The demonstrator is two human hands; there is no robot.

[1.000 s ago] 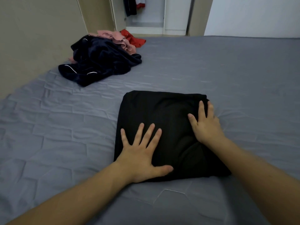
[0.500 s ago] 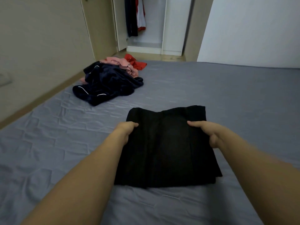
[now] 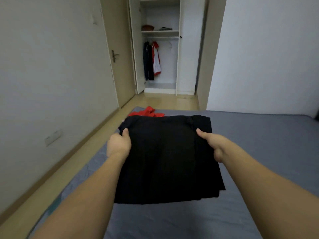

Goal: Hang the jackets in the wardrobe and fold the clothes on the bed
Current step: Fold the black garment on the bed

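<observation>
Left hand: your left hand clamps the left edge of the folded black garment, thumb on top.
Right hand: your right hand pinches its right edge.
Garment: held flat above the grey bed.
Far: red cloth behind it; open wardrobe with a dark jacket and a red-white jacket hanging.

A closed beige door with a metal handle stands in the left wall. On this wall there is a light switch higher up and a white socket low down, near the floor. The floor is of pale wood and shines a little. A plain white wall fills the right side of the room.
</observation>
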